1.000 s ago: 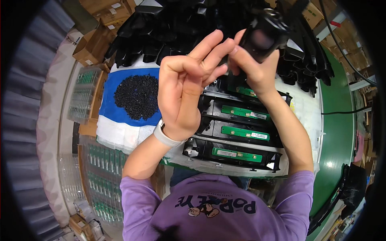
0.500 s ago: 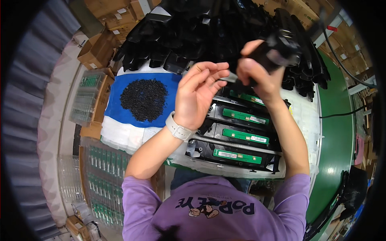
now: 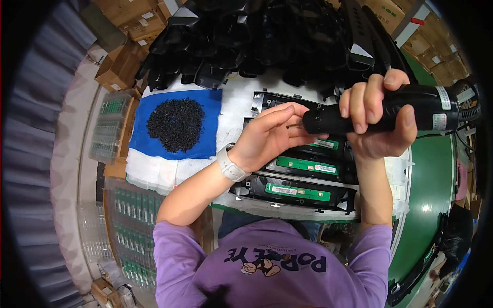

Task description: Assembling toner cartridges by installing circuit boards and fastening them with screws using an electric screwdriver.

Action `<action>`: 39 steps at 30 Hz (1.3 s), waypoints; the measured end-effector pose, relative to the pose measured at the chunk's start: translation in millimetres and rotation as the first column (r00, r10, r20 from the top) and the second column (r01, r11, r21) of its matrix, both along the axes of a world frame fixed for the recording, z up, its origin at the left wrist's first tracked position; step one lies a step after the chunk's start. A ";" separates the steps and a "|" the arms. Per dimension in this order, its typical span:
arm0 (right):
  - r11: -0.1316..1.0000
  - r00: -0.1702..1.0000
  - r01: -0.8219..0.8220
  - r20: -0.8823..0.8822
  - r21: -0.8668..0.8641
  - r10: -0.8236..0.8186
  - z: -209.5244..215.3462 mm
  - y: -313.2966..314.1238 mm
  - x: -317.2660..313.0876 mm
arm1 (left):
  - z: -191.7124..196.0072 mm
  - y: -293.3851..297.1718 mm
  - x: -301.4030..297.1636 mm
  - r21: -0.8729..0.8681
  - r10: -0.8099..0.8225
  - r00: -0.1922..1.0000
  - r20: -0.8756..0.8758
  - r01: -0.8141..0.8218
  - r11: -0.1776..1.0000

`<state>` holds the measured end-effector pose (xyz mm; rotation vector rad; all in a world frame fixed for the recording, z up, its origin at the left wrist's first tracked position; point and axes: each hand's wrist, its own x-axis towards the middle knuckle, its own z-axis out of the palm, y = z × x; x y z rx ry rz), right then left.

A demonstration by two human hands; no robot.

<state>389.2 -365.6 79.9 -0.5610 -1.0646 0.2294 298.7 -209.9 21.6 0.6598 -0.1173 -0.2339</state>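
Note:
My right hand [image 3: 377,115] is wrapped round a black electric screwdriver [image 3: 328,119], held nearly level with its bit to the left. At that bit [image 3: 294,125] is my left hand [image 3: 267,136], its fingers bent around the tip; anything small between them is hidden. Below both hands, long black plastic housings [image 3: 339,197] lie in a row, with green circuit boards [image 3: 306,165] set in them. The hands and tool cover part of the farther housings. To the left, a heap of small black screws [image 3: 176,123] rests on a blue cloth [image 3: 141,138].
A large pile of glossy black plastic parts [image 3: 226,41] fills the far side of the table. Clear trays of green boards [image 3: 136,226] stand at the left, with cardboard boxes [image 3: 120,66] behind. A green surface [image 3: 426,205] lies at the right.
The screwdriver has come down and turned level, its bit now at my left hand. My left hand has moved slightly right and down to meet it.

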 end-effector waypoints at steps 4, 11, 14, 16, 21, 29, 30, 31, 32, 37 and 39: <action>1.000 1.000 0.020 0.000 -0.001 -0.020 -1.0 -6.6 1.3 | -4.1 6.7 1.3 0.068 -0.050 0.999 -0.021 0.051 0.996; 0.994 0.994 0.097 -0.062 0.049 -0.094 12.9 -20.2 8.6 | -14.3 12.1 1.9 0.438 0.051 0.998 0.021 -0.055 0.897; 0.994 0.994 0.090 -0.069 0.060 -0.086 16.6 -24.3 8.5 | -9.4 8.2 2.5 0.486 0.086 0.993 0.078 -0.113 0.867; 0.996 0.995 0.069 -0.074 0.063 -0.064 16.1 -23.3 9.0 | -7.4 8.1 1.9 0.574 0.074 0.984 0.163 -0.156 0.804; 0.998 0.995 0.051 -0.087 0.042 -0.047 14.6 -21.9 6.2 | -9.4 4.3 1.4 0.577 0.099 0.976 0.196 -0.196 0.792; 0.998 0.992 0.067 -0.104 0.017 -0.065 15.6 -22.6 4.8 | -12.0 3.7 1.3 0.594 0.116 0.967 0.228 -0.233 0.770; 0.998 0.993 0.066 -0.098 0.017 -0.064 15.9 -22.8 5.5 | -11.5 4.1 1.3 0.585 0.120 0.968 0.222 -0.230 0.778; 0.998 0.993 0.062 -0.097 0.015 -0.060 15.8 -22.7 5.8 | -11.5 4.8 1.3 0.576 0.124 0.969 0.215 -0.228 0.785; 0.998 0.993 0.059 -0.100 0.015 -0.057 14.9 -22.4 5.8 | -12.4 5.7 1.2 0.576 0.127 0.969 0.212 -0.229 0.784; 0.998 0.988 0.047 -0.142 -0.043 -0.053 13.4 -20.6 3.9 | -16.1 7.5 3.1 0.620 0.080 0.959 0.271 -0.237 0.748; 0.997 0.980 0.068 -0.184 -0.046 -0.075 14.3 -18.7 2.5 | -16.1 5.9 1.7 0.623 0.087 0.967 0.238 -0.220 0.751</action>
